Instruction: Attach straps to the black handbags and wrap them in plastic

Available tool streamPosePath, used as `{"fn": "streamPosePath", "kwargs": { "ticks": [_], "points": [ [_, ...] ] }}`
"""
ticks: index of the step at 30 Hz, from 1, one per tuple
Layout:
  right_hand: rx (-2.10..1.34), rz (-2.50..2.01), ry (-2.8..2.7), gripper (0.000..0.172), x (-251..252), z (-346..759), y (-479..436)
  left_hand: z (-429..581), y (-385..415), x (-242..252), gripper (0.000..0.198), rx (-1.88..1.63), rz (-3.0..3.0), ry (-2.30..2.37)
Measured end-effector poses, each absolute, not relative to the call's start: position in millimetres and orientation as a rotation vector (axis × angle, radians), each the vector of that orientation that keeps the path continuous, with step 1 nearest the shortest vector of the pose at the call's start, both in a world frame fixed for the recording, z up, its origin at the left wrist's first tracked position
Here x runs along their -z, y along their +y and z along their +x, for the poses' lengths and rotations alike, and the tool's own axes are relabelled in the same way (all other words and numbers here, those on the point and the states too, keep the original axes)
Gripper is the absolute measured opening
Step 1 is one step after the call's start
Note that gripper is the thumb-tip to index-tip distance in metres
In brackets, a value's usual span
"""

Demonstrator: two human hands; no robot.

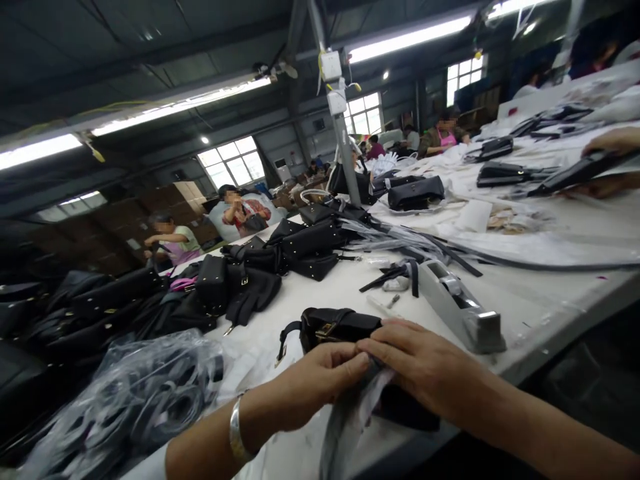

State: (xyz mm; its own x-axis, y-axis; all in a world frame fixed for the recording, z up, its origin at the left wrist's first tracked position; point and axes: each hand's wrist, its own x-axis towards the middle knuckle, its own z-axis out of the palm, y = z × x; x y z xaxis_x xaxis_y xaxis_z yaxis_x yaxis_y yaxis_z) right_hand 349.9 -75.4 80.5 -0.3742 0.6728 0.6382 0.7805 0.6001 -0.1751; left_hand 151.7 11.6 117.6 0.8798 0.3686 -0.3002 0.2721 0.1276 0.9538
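Observation:
A small black handbag (345, 323) with a gold-coloured buckle lies on the table in front of me. Over its near side, my left hand (320, 377) is closed, thumb and fingers pinching a dark strap wrapped in clear plastic (345, 427), which hangs down toward me. My right hand (425, 363) bends over the bag from the other side, its fingertips meeting my left thumb at the same strap. The fingers partly hide where the strap meets the bag. A short buckled strap (285, 340) sticks out at the bag's left.
A grey tape dispenser (463, 310) stands right of the bag. Plastic-wrapped straps (400, 240) lie beyond it. Black bags (310, 243) are heaped at left, behind a clear plastic sack of coiled straps (165, 387). A co-worker's hand (615, 141) holds a black piece at far right.

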Motion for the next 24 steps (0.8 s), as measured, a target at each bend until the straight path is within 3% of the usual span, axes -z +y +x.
{"fn": "streamPosePath", "kwargs": {
  "ticks": [3, 7, 13, 17, 18, 21, 24],
  "points": [
    [0.317, -1.248, -2.070, 0.032, -78, 365, -72, 121, 14, -115, 0.054, 0.075, 1.397, 0.520],
    [0.342, -1.401, -1.922, 0.031, -92, 389, -82, 79, 22, -117, 0.048, 0.124, 1.472, 0.550],
    [0.271, -1.253, -2.135, 0.062, -174, 343, -90, 86, 15, -175, 0.031, -0.059, 1.957, 0.642],
    [0.124, -1.254, -2.331, 0.029, -206, 313, -76, 91, 18, -202, 0.029, -0.092, 1.928, 0.521],
    [0.082, -1.323, -2.335, 0.030, -208, 317, -73, 86, 24, -202, 0.030, -0.076, 1.886, 0.513],
    [0.104, -1.621, -2.206, 0.045, -201, 356, -70, 59, 49, -188, 0.037, -0.098, 1.863, 0.563],
    [0.167, -1.954, -2.021, 0.060, -188, 410, -67, 36, 75, -176, 0.042, -0.337, 1.976, 0.716]
  ]
}}
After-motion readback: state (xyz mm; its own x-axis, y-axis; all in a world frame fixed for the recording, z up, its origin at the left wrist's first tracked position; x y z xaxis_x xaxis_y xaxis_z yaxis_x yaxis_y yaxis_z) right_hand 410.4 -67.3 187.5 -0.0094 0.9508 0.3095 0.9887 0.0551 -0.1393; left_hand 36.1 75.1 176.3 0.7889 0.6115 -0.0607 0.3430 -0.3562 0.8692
